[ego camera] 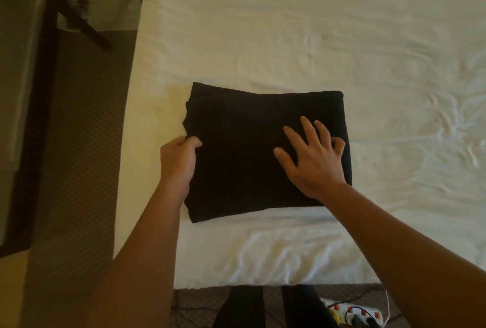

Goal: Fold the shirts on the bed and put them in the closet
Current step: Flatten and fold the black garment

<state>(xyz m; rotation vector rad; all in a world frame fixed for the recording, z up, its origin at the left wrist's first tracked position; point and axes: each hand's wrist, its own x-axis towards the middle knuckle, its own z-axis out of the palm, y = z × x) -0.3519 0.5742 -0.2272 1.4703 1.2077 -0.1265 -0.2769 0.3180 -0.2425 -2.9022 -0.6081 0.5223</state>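
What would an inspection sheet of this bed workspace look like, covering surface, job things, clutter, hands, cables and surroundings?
Surface: white bed sheet, wrinkled.
Job's things: one black shirt, folded into a rough square, lying flat near the bed's near edge.
Clutter: nothing seen on the bed.
Hands: left hand grips the shirt's left edge; right hand rests spread on top.
Cables: power strip with cords on the floor by the person's feet.
Surroundings: dark wooden furniture to the left; patterned carpet.

A black shirt (247,154) is folded into a neat, flat square. It lies on the white bed (315,38), close to the bed's near edge and its left side.
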